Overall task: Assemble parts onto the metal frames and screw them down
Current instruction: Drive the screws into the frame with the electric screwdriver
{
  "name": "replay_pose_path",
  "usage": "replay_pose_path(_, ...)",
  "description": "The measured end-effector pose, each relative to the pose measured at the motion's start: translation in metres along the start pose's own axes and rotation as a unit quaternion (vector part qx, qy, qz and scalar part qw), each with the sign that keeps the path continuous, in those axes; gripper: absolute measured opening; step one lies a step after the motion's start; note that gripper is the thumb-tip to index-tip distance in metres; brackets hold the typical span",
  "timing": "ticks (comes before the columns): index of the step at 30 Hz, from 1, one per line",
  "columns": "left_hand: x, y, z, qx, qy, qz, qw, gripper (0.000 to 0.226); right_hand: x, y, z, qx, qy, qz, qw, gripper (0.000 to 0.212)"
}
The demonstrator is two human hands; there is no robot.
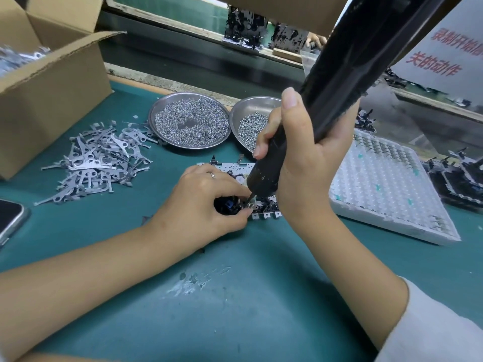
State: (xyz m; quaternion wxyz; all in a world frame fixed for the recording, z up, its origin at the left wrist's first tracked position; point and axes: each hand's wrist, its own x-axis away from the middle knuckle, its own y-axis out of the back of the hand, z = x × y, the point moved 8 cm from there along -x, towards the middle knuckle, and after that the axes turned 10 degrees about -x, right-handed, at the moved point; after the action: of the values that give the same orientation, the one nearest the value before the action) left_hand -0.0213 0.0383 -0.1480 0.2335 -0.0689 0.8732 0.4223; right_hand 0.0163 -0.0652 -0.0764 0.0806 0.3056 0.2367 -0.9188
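The perforated white metal frame lies flat on the green bench, near two round steel dishes of screws. The left hand pinches a small black part at the frame edge. The right hand is clenched around the black electric screwdriver, tip on the frame

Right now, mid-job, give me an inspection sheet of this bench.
Surface: teal mat, scuffed pale patch near the middle.
Job's things: metal frame under both hands; driver tip down on it; two dishes of small metal parts; loose pile of flat levers.
Clutter: phone at left edge; open box; white tray.
Grippers: left hand pinches a black part on the frame; right hand grips the driver.
Cables: nothing seen.
Surroundings: belt behind, more assemblies on it; printed sign at right.
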Motion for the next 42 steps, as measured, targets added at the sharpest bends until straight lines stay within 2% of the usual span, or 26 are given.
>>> replay_pose_path(8, 0.001, -0.002, 0.003, 0.022, 0.013, 0.001, 1.000, 0.020, -0.011, 0.016, 0.011, -0.016, 0.030, -0.028, 0.999, 0.024)
replay_pose_path(14, 0.002, -0.001, 0.003, 0.001, 0.012, 0.003, 1.000, 0.021, -0.010, 0.019, -0.009, 0.022, -0.035, -0.022, 0.999, 0.021)
replay_pose_path(20, 0.002, -0.001, 0.003, -0.005, 0.017, 0.008, 1.000, 0.023, -0.008, 0.020, -0.009, 0.022, -0.057, -0.021, 0.998, 0.023)
replay_pose_path(22, 0.001, 0.000, 0.003, -0.008, 0.012, 0.009, 1.000, 0.023, -0.008, 0.021, -0.007, 0.032, -0.066, -0.012, 0.997, 0.027)
replay_pose_path(24, 0.000, 0.000, 0.002, 0.001, 0.008, 0.019, 1.000, 0.028, -0.008, 0.029, -0.002, 0.040, -0.056, -0.013, 0.998, 0.041)
replay_pose_path(26, -0.002, 0.004, 0.004, 0.049, 0.033, 0.009, 0.998, 0.032, 0.000, 0.050, 0.007, 0.066, -0.011, -0.078, 0.995, 0.044)
replay_pose_path(28, -0.004, 0.012, 0.013, 0.103, 0.076, -0.034, 0.991, 0.026, 0.020, 0.074, 0.018, 0.134, 0.043, -0.178, 0.974, 0.025)
replay_pose_path(29, -0.006, 0.016, 0.019, 0.120, 0.097, -0.058, 0.986, 0.024, 0.031, 0.075, 0.018, 0.168, 0.052, -0.176, 0.969, 0.017)
replay_pose_path(30, -0.007, 0.019, 0.026, 0.133, 0.115, -0.078, 0.981, 0.024, 0.038, 0.066, 0.013, 0.204, 0.038, -0.123, 0.970, 0.015)
replay_pose_path(31, -0.008, 0.020, 0.033, 0.144, 0.129, -0.093, 0.977, 0.022, 0.045, 0.049, 0.004, 0.268, 0.019, -0.028, 0.963, 0.019)
replay_pose_path(32, -0.009, 0.021, 0.038, 0.153, 0.138, -0.104, 0.973, 0.020, 0.054, 0.028, -0.008, 0.360, 0.010, 0.093, 0.928, 0.028)
replay_pose_path(33, -0.010, 0.021, 0.041, 0.159, 0.143, -0.112, 0.971, 0.018, 0.066, 0.009, -0.025, 0.454, 0.011, 0.217, 0.864, 0.038)
replay_pose_path(34, -0.009, 0.021, 0.044, 0.161, 0.145, -0.117, 0.969, 0.019, 0.077, -0.003, -0.041, 0.536, 0.011, 0.309, 0.786, 0.043)
replay_pose_path(35, -0.009, 0.021, 0.045, 0.162, 0.145, -0.121, 0.969, 0.020, 0.084, -0.009, -0.053, 0.594, 0.001, 0.360, 0.719, 0.045)
replay_pose_path(36, -0.009, 0.021, 0.046, 0.162, 0.144, -0.123, 0.968, 0.020, 0.088, -0.011, -0.059, 0.627, -0.013, 0.384, 0.678, 0.044)
replay_pose_path(38, -0.009, 0.021, 0.049, 0.166, 0.143, -0.124, 0.968, 0.021, 0.093, -0.013, -0.056, 0.645, -0.026, 0.406, 0.647, 0.040)
replay_pose_path(42, -0.007, 0.018, 0.056, 0.157, 0.124, -0.123, 0.972, 0.022, 0.119, -0.005, -0.031, 0.650, -0.006, 0.442, 0.619, 0.037)
